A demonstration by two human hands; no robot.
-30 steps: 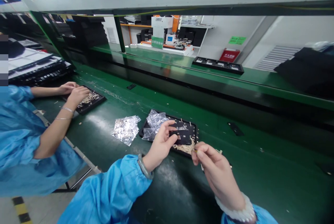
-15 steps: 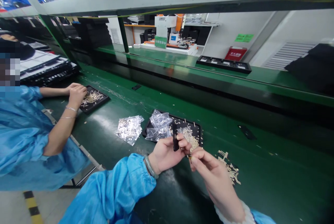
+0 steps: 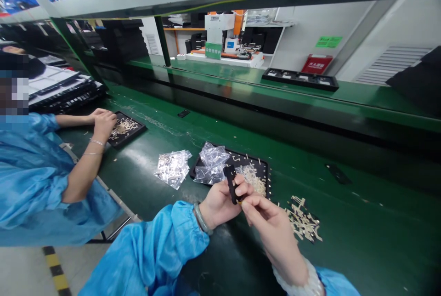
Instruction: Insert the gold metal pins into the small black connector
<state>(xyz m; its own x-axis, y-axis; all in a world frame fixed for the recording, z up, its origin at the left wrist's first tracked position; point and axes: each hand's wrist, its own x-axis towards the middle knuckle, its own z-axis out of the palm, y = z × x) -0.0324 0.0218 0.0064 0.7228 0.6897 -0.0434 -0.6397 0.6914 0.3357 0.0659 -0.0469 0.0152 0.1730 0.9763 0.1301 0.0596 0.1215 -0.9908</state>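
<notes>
My left hand point(image 3: 222, 202) holds a small black part point(image 3: 230, 183) upright between thumb and fingers. Thumb and index finger of my right hand point(image 3: 267, 220) are pinched at the part's lower end, where a tiny yellowish bit shows; its shape is too small to tell. Behind my hands lies a black tray point(image 3: 263, 169) with small cream pieces point(image 3: 254, 179) and clear plastic bags point(image 3: 212, 162). A heap of cream strips point(image 3: 303, 222) lies on the green table point(image 3: 361, 241), right of my right hand.
Another clear bag of pieces point(image 3: 172, 167) lies left of the tray. At the left, a person in blue point(image 3: 37, 172) reaches into a second black tray point(image 3: 136, 131). Small black parts point(image 3: 337, 174) lie farther back. A raised ledge point(image 3: 213, 73) runs behind.
My right hand has moved left, up against the black part's lower end. The black part is now turned with more of its broad face showing. The view has shifted slightly.
</notes>
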